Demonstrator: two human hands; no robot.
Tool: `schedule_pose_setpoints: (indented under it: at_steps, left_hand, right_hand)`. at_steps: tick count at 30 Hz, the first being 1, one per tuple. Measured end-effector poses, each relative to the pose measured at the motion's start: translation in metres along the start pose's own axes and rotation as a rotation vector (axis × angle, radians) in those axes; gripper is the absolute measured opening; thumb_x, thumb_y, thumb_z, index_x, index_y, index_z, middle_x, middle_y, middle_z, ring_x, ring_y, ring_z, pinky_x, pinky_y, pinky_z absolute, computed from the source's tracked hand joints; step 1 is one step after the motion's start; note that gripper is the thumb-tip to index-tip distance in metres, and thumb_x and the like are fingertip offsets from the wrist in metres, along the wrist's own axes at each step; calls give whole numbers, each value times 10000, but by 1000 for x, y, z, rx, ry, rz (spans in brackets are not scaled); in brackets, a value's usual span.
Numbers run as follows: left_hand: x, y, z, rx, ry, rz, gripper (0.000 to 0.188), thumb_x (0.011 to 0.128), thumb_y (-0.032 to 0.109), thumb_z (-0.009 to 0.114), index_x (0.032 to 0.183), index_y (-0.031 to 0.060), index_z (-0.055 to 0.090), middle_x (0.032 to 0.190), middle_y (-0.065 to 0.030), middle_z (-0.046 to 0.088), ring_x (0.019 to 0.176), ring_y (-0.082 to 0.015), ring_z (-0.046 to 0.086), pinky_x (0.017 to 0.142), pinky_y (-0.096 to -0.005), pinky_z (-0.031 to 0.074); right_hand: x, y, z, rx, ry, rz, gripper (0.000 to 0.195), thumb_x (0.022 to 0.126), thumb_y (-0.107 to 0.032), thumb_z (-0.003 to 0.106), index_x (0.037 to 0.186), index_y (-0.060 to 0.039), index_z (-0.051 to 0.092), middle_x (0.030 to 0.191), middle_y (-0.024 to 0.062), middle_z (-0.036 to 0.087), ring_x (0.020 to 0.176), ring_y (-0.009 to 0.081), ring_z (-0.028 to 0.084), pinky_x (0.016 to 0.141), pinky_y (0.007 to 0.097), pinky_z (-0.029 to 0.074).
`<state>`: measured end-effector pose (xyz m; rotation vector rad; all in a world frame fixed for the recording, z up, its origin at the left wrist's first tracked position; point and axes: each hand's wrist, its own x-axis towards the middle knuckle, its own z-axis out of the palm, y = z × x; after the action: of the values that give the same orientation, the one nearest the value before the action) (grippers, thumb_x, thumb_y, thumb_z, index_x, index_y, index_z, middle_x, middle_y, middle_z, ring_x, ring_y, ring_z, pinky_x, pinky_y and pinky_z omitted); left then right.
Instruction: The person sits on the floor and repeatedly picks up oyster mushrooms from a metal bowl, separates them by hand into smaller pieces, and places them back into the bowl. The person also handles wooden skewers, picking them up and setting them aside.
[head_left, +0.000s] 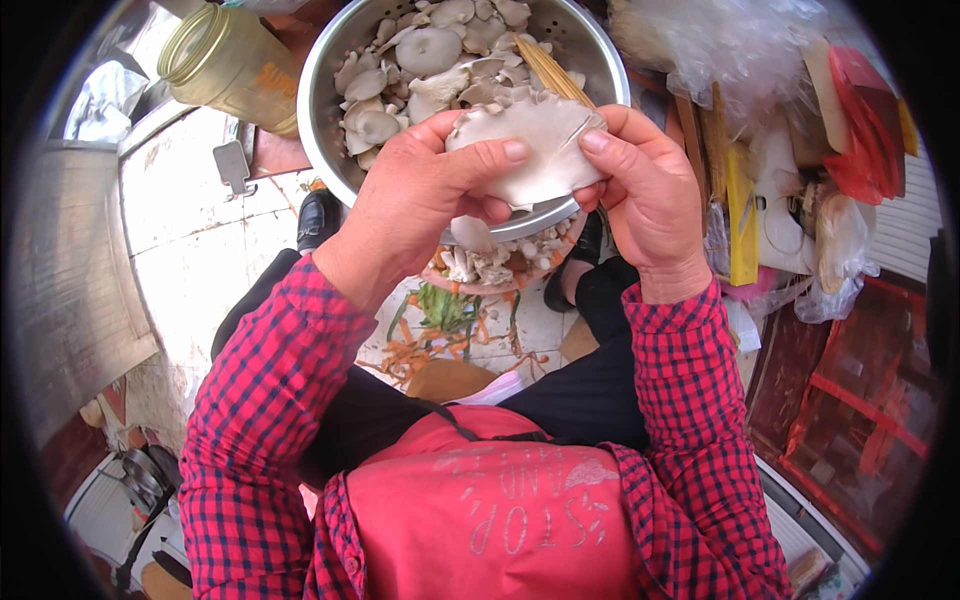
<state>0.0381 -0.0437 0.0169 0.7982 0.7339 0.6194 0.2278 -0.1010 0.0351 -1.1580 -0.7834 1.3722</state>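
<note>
A broad, pale oyster mushroom cap (529, 146) is stretched between my two hands, just above the near rim of a steel colander (313, 120). My left hand (420, 187) pinches its left side, thumb on top. On the right edge, my right hand (645, 172) grips it between thumb and fingers. Many grey oyster mushrooms (427, 52) fill much of the colander. A bundle of thin wooden sticks (551, 69) leans inside at the right. A smaller mushroom piece (472, 234) shows below my left fingers. Part of the colander lies hidden behind my hands.
Below the colander, a container (487, 286) holds mushroom stems and orange scraps. Vegetable peelings (420, 349) litter the tiled floor (187, 225). A yellowish plastic jar (232, 71) stands at upper left. Plastic bags (735, 52) and boards crowd the right side.
</note>
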Motion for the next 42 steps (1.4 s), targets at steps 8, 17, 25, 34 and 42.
schedule_pose_setpoints:
  at_steps: [8,17,25,34,42]
  left_hand:
    - [2,2,-15,-121,222,58,296,862,161,650,1117,36,567,943,-47,653,727,-112,616,620,-236,530]
    - [-3,8,-26,116,218,94,257,839,142,654,1073,51,601,890,-16,659,708,-91,612,591,-213,498]
    - [-9,4,-19,291,135,5,297,808,140,690,1073,39,604,905,-33,668,752,-88,625,595,-207,483]
    - [-5,-6,-17,54,42,-14,347,764,146,715,1056,4,593,868,-57,664,691,-101,623,571,-228,500]
    - [-9,0,-10,-205,-8,-28,260,804,102,672,1034,14,592,920,-63,663,766,-123,642,649,-235,515]
  right_hand:
    - [15,8,6,45,152,-95,161,883,-155,616,977,-23,617,794,14,633,596,58,576,535,189,460]
    - [20,16,23,-314,-56,177,374,845,-194,650,1145,16,575,885,30,624,635,65,575,548,185,453]
    - [17,12,24,-253,-98,143,303,824,-192,687,1046,-1,611,805,-4,618,615,37,556,516,158,405]
    - [8,8,26,-220,-92,141,224,831,-178,689,976,-15,638,771,-8,621,594,29,551,517,157,411]
    - [7,6,24,-69,-83,152,216,839,-168,685,990,-21,635,767,-12,621,588,32,561,513,161,437]
